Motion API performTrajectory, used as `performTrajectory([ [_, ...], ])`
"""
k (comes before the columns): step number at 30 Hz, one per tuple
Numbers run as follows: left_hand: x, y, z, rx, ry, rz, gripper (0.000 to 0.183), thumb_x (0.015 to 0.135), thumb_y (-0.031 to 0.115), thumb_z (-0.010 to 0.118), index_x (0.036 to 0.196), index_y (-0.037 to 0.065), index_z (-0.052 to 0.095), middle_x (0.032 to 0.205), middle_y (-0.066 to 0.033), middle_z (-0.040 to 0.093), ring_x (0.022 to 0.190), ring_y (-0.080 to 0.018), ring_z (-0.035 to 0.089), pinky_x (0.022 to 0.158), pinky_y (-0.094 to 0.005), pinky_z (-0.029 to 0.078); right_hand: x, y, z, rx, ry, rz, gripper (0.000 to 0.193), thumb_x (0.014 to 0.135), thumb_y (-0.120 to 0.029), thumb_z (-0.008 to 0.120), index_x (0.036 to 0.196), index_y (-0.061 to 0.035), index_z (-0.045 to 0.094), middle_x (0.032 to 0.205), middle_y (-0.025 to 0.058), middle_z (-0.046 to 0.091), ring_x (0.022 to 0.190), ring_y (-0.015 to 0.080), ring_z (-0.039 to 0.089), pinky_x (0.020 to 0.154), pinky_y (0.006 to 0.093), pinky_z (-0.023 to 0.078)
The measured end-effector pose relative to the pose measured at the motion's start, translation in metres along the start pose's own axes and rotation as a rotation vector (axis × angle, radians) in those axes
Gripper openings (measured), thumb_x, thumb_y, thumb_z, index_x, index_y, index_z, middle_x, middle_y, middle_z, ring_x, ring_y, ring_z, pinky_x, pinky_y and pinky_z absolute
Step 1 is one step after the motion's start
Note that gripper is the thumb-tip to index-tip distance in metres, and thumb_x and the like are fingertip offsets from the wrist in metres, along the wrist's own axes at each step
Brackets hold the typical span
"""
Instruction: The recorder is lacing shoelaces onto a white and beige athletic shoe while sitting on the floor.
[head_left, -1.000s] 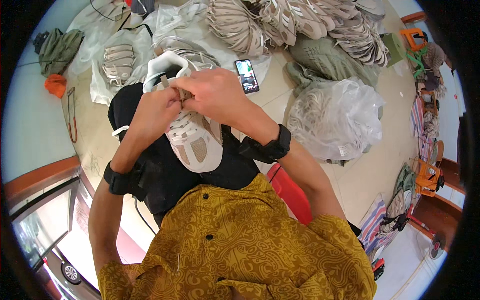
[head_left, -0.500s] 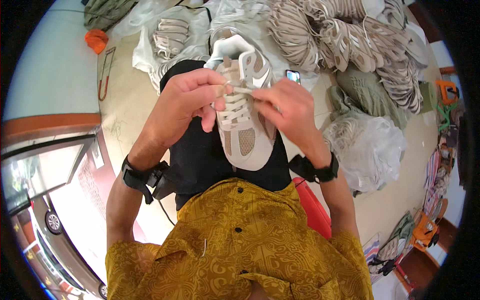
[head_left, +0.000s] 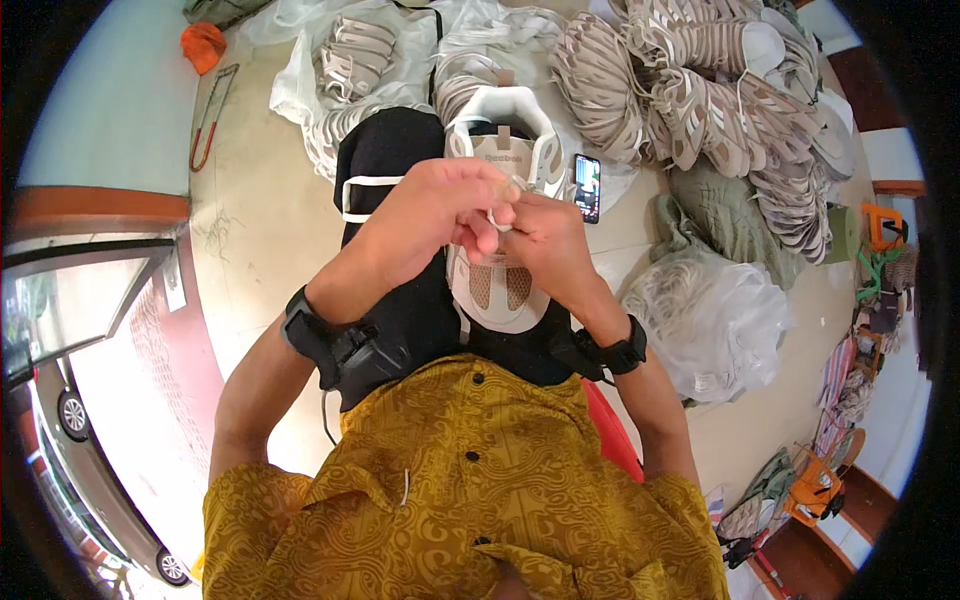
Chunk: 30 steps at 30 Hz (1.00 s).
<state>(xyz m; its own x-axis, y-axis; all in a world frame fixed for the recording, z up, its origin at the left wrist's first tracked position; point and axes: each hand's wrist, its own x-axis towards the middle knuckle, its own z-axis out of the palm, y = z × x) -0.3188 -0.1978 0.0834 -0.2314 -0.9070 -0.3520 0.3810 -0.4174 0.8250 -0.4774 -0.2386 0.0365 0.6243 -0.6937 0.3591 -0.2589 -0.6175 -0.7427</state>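
A beige and white sneaker (head_left: pixel 498 285) rests on my lap, toe toward me, its white collar pointing away. My left hand (head_left: pixel 430 215) and my right hand (head_left: pixel 540 240) meet over the shoe's middle. The fingers of both hands pinch a white shoelace (head_left: pixel 497 215) above the tongue. Each wrist wears a black band. My yellow patterned shirt fills the lower part of the picture.
Heaps of matching beige shoe uppers (head_left: pixel 700 80) cover the floor ahead and to the right. A phone (head_left: pixel 587 187) lies beside the shoe. A clear plastic bag (head_left: pixel 715 315) sits at right. An orange cloth (head_left: pixel 203 43) and a red frame tool (head_left: pixel 208 120) lie far left.
The camera view has shifted. My hands have come closer together over the shoe's middle, and the lace is now drawn between the fingertips.
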Motion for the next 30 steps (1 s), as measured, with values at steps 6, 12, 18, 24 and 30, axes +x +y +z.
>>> performTrajectory([
  [6, -0.007, -0.001, -0.024, 0.208, 0.23, 0.005, 0.014, 0.085, 0.018, 0.055, 0.086, 0.004, 0.057, 0.078, -0.0017, 0.059, 0.057, -0.01, 0.057, 0.047, -0.0214, 0.044, -0.009, 0.013, -0.021, 0.703, -0.073, 0.518, 0.01, 0.074, -0.011, 0.065, 0.077, -0.0017, 0.066, 0.069, 0.0061, 0.063, 0.054, 0.0112, 0.055, 0.046, 0.0229, 0.041],
  [12, -0.04, -0.004, -0.101, 1.602, 0.689, 0.691, 0.009, 0.084, 0.012, 0.051, 0.084, 0.004, 0.055, 0.069, -0.0107, 0.06, 0.059, -0.0247, 0.06, 0.051, -0.0289, 0.045, -0.032, 0.061, -0.05, 1.168, 0.204, 0.47, 0.017, 0.082, -0.013, 0.055, 0.088, 0.0024, 0.06, 0.07, 0.0083, 0.06, 0.052, 0.0119, 0.048, 0.047, 0.022, 0.037],
  [18, -0.104, 0.018, -0.18, 1.126, 0.973, 0.226, 0.018, 0.086, 0.02, 0.052, 0.088, 0.004, 0.059, 0.069, -0.0026, 0.058, 0.058, -0.0087, 0.057, 0.047, -0.0222, 0.042, -0.053, 0.123, -0.141, 1.519, 0.463, 0.445, 0.019, 0.089, -0.019, 0.052, 0.093, -0.0017, 0.059, 0.073, 0.0075, 0.056, 0.059, 0.0148, 0.044, 0.05, 0.0252, 0.036],
  [24, -0.107, 0.027, -0.185, 1.12, 1.017, 0.167, 0.021, 0.086, 0.024, 0.052, 0.087, 0.005, 0.06, 0.069, -0.0018, 0.058, 0.058, -0.0072, 0.056, 0.047, -0.0214, 0.041, -0.06, 0.143, -0.199, 1.441, 0.42, 0.366, 0.021, 0.09, -0.021, 0.053, 0.095, -0.0024, 0.059, 0.08, 0.0072, 0.056, 0.067, 0.0147, 0.043, 0.054, 0.0238, 0.036],
  [30, -0.087, 0.031, -0.207, 1.16, 0.962, 0.197, 0.022, 0.086, 0.023, 0.05, 0.088, 0.004, 0.059, 0.068, -0.0035, 0.057, 0.057, -0.0099, 0.056, 0.053, -0.0244, 0.043, -0.045, 0.155, -0.254, 1.29, 0.568, 0.279, 0.021, 0.092, -0.018, 0.048, 0.102, 0.0001, 0.053, 0.079, 0.0057, 0.053, 0.067, 0.0145, 0.041, 0.055, 0.0238, 0.036],
])
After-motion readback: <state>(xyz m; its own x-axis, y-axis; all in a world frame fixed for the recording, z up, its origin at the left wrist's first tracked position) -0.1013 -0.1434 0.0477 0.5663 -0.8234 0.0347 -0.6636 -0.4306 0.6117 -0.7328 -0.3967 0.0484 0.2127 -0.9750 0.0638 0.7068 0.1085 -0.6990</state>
